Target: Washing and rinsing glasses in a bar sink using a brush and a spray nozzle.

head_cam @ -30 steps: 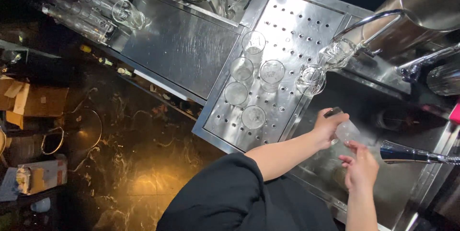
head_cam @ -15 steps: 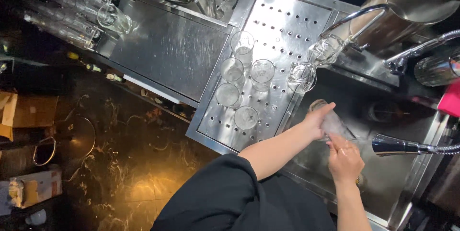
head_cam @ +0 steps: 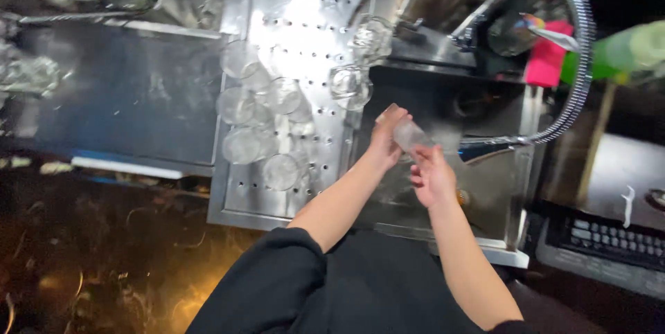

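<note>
Right hand (head_cam: 433, 178), nearest the body, is over the stainless steel sink basin (head_cam: 485, 199), fingers curled around the near end of a clear cylindrical drinking glass (head_cam: 413, 136). Grip looks closed on it, though blur hides the fingertips. Left hand (head_cam: 385, 141) sits just beyond and to the left, clasped on the far left side of the same glass, with a small tan sponge-like piece (head_cam: 388, 112) showing at its fingertips; can't tell exactly what that is.

Key relation: the glass lies between the two hands, tilted. Its long axis runs from the right hand's near end up and away towards the sink's left rim. Both hands touch it; the right carries the near end, the left steadies the far side. The dark spray head (head_cam: 485, 148) of the coiled chrome pull-down faucet (head_cam: 578, 50) points at the glass from the right, just beside it, over the middle of the basin.

Left of the sink's left edge is the perforated steel drainboard (head_cam: 291, 8), holding a cluster of clear upturned glasses (head_cam: 260, 119) towards its near half. Two more clear glasses (head_cam: 360, 60) sit at the drainboard's right edge, near the basin's far left corner. At the far right, beyond the faucet, are a pink sponge (head_cam: 546, 60) and a green bottle (head_cam: 623, 50), well apart from the hands.
</note>
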